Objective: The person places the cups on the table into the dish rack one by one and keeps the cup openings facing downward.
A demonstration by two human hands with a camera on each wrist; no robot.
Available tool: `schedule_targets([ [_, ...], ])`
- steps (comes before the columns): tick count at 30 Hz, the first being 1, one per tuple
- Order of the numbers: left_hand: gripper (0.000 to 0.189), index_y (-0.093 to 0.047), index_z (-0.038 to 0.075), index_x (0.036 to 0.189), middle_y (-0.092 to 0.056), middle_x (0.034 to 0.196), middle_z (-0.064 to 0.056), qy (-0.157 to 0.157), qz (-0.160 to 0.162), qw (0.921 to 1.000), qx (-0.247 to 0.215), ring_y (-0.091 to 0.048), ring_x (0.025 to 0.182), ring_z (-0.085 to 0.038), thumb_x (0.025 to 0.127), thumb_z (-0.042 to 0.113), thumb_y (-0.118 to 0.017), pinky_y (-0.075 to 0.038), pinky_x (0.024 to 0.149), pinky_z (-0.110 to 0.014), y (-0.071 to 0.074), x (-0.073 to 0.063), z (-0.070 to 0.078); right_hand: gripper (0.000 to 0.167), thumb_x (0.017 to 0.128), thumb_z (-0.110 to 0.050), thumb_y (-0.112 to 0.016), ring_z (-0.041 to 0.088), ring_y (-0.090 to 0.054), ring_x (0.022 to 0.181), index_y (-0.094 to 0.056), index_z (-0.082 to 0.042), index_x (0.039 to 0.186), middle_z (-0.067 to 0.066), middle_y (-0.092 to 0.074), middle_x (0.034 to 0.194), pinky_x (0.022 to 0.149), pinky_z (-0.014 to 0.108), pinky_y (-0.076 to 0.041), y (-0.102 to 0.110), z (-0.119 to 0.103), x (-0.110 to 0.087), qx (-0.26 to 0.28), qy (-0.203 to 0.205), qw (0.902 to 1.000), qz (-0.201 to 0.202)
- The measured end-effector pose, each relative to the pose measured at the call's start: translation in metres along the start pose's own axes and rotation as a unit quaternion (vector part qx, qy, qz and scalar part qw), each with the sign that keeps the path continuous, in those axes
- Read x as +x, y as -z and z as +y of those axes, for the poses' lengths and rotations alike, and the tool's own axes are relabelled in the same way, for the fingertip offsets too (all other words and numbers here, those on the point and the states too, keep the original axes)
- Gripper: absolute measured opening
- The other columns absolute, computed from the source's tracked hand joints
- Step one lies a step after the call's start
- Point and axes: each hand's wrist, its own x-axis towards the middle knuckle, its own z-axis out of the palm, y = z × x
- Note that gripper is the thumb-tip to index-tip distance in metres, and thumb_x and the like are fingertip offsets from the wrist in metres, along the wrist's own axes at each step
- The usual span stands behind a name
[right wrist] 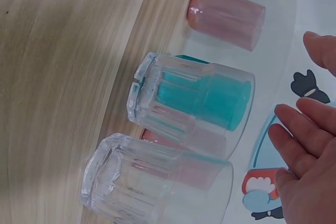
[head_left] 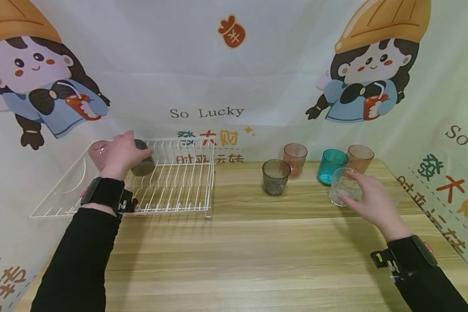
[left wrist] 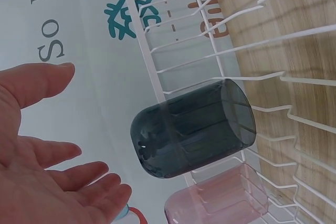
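From my remote feed, I'm seeing the left hand (head_left: 125,152) hovering with fingers parted and empty above the rack (head_left: 179,208), where the dark cup (head_left: 143,165) is standing mouth-down. Well right of the rack, the right hand (head_left: 374,203) is hovering empty, fingers spread, near the clear glass (head_left: 340,188). I'm judging both stiff and slick, the thick-based glass heavier and probably breakable, so I'm favouring mid-wall grips, not rims.

The rack (left wrist: 145,40) is white, one glass (left wrist: 194,129) smoky grey, another glass (head_left: 329,166) teal.
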Motion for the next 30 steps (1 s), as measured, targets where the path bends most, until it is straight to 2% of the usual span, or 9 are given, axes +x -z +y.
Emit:
schedule_targets([
  [8,0.081,-0.03,-0.018,0.145,-0.04,0.139,-0.042,-0.024,-0.001,0.9996,-0.017,-0.039,0.127,-0.057,0.092,0.032,-0.065,-0.037,0.105,-0.067,0.002,-0.004,0.008,0.064,0.084,-0.018,-0.079,0.054,-0.051,0.117,-0.052,0.01,0.135,0.034,-0.055,0.133,0.097,0.068,-0.042,-0.005,0.001,0.006,-0.039,0.003,0.9992,-0.008],
  [13,0.085,-0.026,-0.018,0.147,-0.037,0.142,-0.043,-0.042,-0.015,0.9987,-0.024,-0.036,0.129,-0.058,0.092,0.034,-0.065,-0.034,0.107,-0.066,0.005,-0.008,0.013,0.065,0.083,-0.019,-0.079,0.056,-0.049,0.121,-0.052,0.011,0.134,0.036,-0.053,0.135,0.101,0.068,-0.04,-0.009,0.001,0.01,-0.053,0.002,0.9984,-0.017],
  [23,0.088,-0.023,-0.015,0.15,-0.034,0.146,-0.041,-0.056,-0.026,0.9971,-0.044,-0.033,0.134,-0.057,0.092,0.034,-0.065,-0.03,0.111,-0.066,0.006,-0.016,0.025,0.066,0.084,-0.023,-0.078,0.055,-0.045,0.126,-0.052,0.014,0.132,0.037,-0.051,0.136,0.105,0.066,-0.038,-0.016,0.004,0.015,-0.083,-0.016,0.9952,-0.049],
  [30,0.091,-0.016,-0.014,0.153,-0.029,0.15,-0.042,-0.062,-0.035,0.9962,-0.05,-0.029,0.138,-0.057,0.092,0.033,-0.065,-0.027,0.114,-0.066,0.005,-0.022,0.032,0.065,0.084,-0.023,-0.078,0.054,-0.045,0.127,-0.053,0.014,0.13,0.037,-0.052,0.134,0.106,0.067,-0.037,-0.02,0.005,0.017,-0.098,-0.013,0.9938,-0.051],
])
